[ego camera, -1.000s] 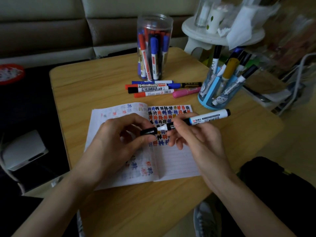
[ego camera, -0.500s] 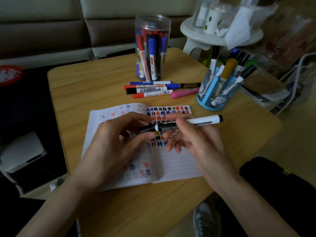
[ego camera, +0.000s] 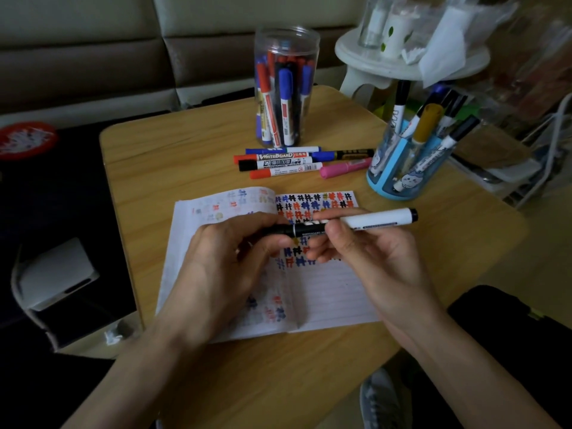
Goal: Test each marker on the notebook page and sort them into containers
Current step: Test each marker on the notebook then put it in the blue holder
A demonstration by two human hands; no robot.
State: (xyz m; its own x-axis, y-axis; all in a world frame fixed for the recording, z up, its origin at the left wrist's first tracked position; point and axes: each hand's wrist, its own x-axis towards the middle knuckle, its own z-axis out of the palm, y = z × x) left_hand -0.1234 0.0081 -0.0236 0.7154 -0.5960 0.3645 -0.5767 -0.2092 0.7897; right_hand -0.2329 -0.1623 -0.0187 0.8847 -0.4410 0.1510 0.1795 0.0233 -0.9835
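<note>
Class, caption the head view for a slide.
Left hand pinches the cap, right hand holds the marker above the open notebook; loose markers, clear jar and blue holder behind.

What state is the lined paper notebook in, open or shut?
Open. The lined paper notebook lies spread flat on the wooden table, both pages showing coloured marks.

Single wide-angle view, worn on the head, directed forward and down, left grip (ego camera: pixel 216 267) and right grip (ego camera: pixel 374 258) framed close at centre, surface (ego camera: pixel 185 156) spread beyond them.
</note>
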